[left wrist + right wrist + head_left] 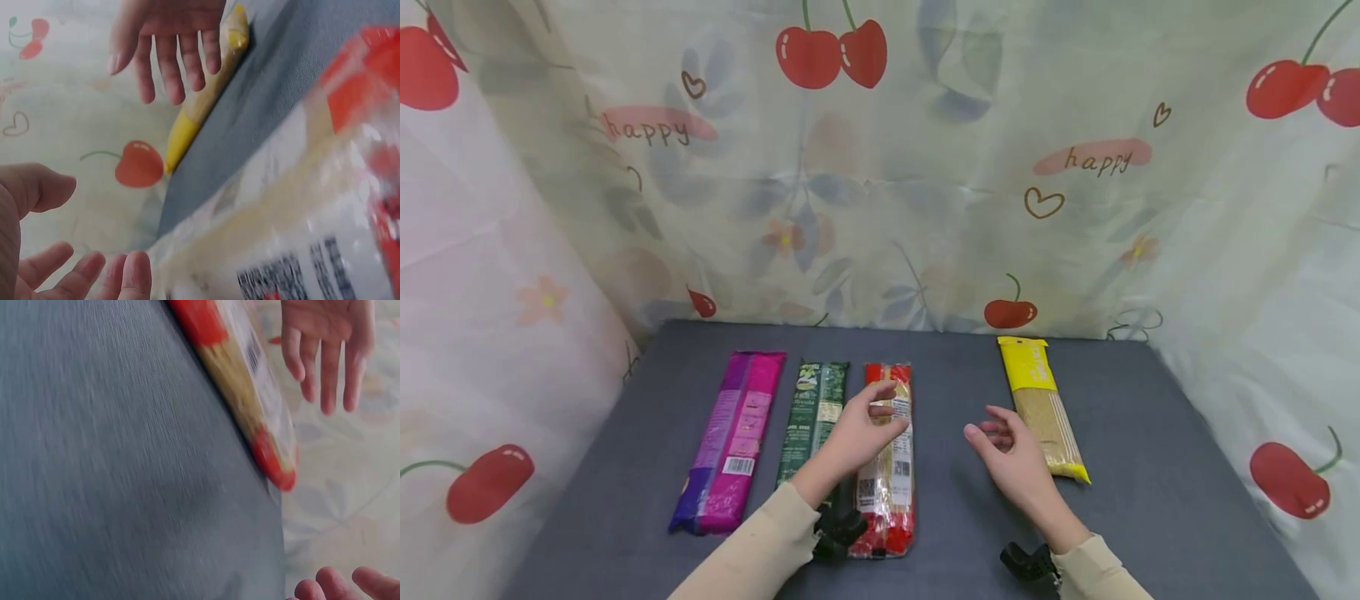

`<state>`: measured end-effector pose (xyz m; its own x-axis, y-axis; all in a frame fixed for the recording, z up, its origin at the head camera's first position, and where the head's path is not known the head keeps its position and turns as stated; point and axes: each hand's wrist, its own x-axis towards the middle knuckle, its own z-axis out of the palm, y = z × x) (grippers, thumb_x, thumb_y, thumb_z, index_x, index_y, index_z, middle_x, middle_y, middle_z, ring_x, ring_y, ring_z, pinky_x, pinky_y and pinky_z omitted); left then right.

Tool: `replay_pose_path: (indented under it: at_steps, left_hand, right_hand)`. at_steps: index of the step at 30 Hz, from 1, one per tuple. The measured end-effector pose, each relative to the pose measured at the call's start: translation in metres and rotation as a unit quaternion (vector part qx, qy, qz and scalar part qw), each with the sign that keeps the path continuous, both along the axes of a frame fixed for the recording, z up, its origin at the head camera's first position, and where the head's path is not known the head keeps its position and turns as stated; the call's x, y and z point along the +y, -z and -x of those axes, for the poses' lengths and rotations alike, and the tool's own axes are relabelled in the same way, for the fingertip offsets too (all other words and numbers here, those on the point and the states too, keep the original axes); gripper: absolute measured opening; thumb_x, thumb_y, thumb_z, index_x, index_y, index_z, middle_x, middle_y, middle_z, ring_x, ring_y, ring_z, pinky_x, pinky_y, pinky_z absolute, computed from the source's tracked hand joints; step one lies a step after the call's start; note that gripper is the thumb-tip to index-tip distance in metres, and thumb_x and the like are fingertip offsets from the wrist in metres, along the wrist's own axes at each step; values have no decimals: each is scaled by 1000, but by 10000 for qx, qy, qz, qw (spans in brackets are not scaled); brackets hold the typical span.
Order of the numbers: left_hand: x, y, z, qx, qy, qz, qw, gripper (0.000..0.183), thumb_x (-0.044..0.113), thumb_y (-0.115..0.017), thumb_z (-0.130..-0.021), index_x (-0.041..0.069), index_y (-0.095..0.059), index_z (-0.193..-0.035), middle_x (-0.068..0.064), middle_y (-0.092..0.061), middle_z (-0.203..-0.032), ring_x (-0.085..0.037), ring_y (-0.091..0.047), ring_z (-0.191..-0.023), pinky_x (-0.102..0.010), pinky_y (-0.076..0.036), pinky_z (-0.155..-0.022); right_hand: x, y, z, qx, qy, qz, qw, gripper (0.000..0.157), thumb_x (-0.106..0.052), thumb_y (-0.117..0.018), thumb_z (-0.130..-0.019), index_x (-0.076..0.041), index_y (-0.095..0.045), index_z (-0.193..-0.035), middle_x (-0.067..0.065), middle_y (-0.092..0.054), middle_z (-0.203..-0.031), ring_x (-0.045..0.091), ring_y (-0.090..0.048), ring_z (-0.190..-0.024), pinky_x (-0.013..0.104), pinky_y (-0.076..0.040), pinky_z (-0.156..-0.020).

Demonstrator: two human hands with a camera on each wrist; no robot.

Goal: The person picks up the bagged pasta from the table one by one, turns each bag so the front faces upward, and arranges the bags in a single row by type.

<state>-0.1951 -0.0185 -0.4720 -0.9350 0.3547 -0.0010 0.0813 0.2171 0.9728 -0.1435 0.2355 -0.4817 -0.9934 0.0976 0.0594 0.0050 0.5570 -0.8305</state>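
Observation:
My left hand [859,432] hovers over a red-ended clear pack of noodles [897,479], fingers relaxed and apart from the thumb, nothing in its grasp. Its label with a barcode faces up, close below that hand in the left wrist view. My right hand [1021,468] is held in the air just left of a yellow pack of noodles [1047,412], fingers loosely bent and holding nothing. The two palms roughly face each other. Left of the red pack lies a green pack [802,412], partly hidden by my left forearm.
A pink and purple pack [741,442] lies farthest left on the dark grey table [955,367]. A cherry-printed curtain [910,225] stands behind the table's far edge and along both sides. Black straps [1028,562] sit at both wrists.

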Motion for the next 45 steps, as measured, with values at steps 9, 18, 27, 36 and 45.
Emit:
replay_pose_path:
  at_steps: [9,18,27,36,45]
  left_hand:
    - [-10,10,8,168,-541,207,9982,60,19,-68,-91,11,-43,-144,-13,-48,-139,-33,-51,-121,-46,-50,-87]
    - [-10,19,23,163,-1171,430,9921,65,27,-72,-88,13,-43,-145,-15,-51,-135,-31,-56,-113,-44,-53,-79]
    - [-1,16,32,495,-909,1030,9893,65,31,-71,-89,14,-44,-146,-13,-42,-142,-30,-53,-114,-46,-49,-85]
    - [5,15,43,651,-687,1725,9805,66,34,-72,-87,19,-45,-145,-8,-38,-147,-32,-37,-129,-51,-45,-92]
    - [4,23,51,449,-701,1998,9763,68,33,-73,-86,19,-45,-146,-10,-35,-146,-34,-39,-122,-49,-47,-86]
  right_hand:
    - [-33,8,-8,-354,-10,35,9994,73,-58,-68,-83,-13,-50,-138,5,-61,-116,19,-58,-97,37,-49,-82]
    - [-57,14,-13,-624,-372,193,9972,71,-53,-71,-83,-12,-50,-138,7,-61,-117,17,-58,-94,36,-50,-77]
    - [-69,15,-18,-1162,-702,208,9905,77,-51,-74,-80,-10,-46,-139,9,-58,-119,18,-56,-91,33,-49,-68]
    - [-76,23,-20,-1414,-922,63,9856,85,-52,-78,-76,-6,-44,-139,8,-57,-115,18,-56,-88,33,-49,-68]
    - [-83,24,-22,-1562,-1268,-154,9794,88,-52,-77,-76,1,-45,-138,6,-51,-107,20,-49,-88,36,-45,-70]
